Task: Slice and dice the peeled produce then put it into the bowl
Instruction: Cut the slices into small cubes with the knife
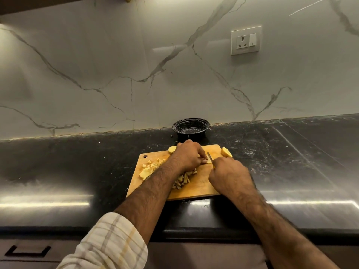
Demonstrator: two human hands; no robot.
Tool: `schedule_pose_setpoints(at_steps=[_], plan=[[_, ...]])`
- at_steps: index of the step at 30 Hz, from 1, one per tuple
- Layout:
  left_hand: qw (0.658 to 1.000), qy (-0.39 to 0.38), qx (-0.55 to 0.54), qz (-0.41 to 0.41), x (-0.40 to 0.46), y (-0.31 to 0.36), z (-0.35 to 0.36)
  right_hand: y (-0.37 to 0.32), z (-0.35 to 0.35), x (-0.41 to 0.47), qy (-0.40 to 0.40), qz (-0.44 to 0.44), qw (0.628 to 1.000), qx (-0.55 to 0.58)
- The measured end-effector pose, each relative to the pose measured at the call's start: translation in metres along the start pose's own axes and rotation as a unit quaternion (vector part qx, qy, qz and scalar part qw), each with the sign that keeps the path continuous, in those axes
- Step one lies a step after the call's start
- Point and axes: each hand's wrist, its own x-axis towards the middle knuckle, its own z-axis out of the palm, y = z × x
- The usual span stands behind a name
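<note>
left hand fingers pinch a potato piece on the cutting board; right hand fingers curl round a knife. diced pieces on board; bowl behind board.

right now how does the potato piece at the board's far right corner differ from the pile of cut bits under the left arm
The potato piece is one large rounded chunk; the pile of cut bits is many small sticks and cubes. The piece sits alone at the cutting board's far right corner; the pile lies mid-board, partly hidden by the left forearm. Both are pale yellow and rest on the board.
</note>
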Motion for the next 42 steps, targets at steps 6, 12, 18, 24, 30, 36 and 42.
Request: schedule_pose_setpoints(at_steps=[6,12,18,24,30,36,42], plan=[[1.000,-0.004,0.017,0.004,0.000,0.001,0.002,0.003,0.001,0.007,-0.015,-0.007,1.000,-0.014],[1.000,-0.012,0.026,-0.004,-0.004,0.003,0.000,0.010,-0.012,-0.014,-0.062,-0.007,0.998,-0.023],[0.999,-0.009,0.033,-0.007,-0.008,0.005,-0.004,0.020,-0.026,-0.026,-0.021,-0.009,1.000,-0.015],[0.999,0.030,0.031,0.010,-0.010,-0.004,-0.002,0.005,-0.009,-0.004,0.021,-0.021,1.000,-0.012],[0.998,0.016,0.066,0.018,-0.007,-0.002,-0.001,-0.005,0.000,0.006,-0.020,-0.012,0.999,-0.034],[0.996,0.019,0.085,0.013,-0.008,0.002,-0.002,0.001,-0.012,-0.012,-0.068,-0.020,0.996,-0.060],[0.996,0.022,0.082,0.008,-0.015,0.006,-0.006,0.009,-0.024,-0.029,-0.061,-0.017,0.997,-0.044]])
